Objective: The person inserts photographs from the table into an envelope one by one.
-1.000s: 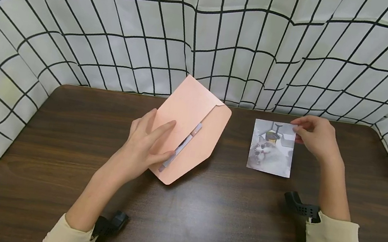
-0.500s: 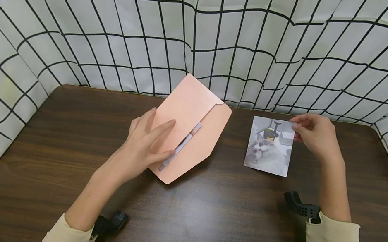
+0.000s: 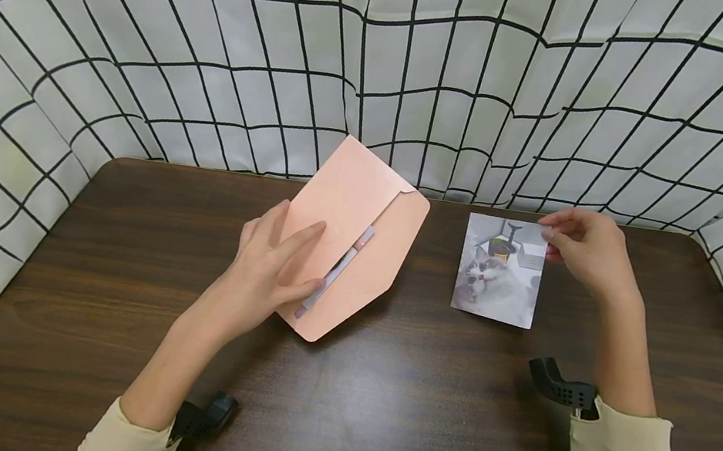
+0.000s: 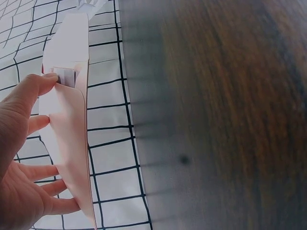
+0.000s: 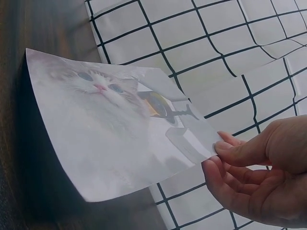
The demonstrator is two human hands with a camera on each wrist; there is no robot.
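My left hand (image 3: 267, 266) grips a pink envelope (image 3: 384, 260) in the head view, its fingers spread across the paper and its thumb at the slot. Inside that slot show grey and white printed edges (image 4: 66, 76), seen in the left wrist view, where curtain shows between the envelope and the tabletop. To the right, my right hand (image 3: 583, 247) pinches the upper right corner of a photo print (image 3: 501, 274) between thumb and fingers. A grey-and-white cat's face is printed on it, upside down to the right wrist camera's upright hand. The print curves slightly, its picture side facing up.
A dark wood table (image 3: 332, 424) spans the foreground. Behind and at both sides hangs a white curtain (image 3: 388, 50) with black grid lines, close along the table's far edge. Black wrist camera mounts (image 3: 562, 384) sit by both sleeves.
My right hand has moved slightly up and left, carrying the photo print a little nearer the envelope. The left hand and envelope have shifted only slightly.
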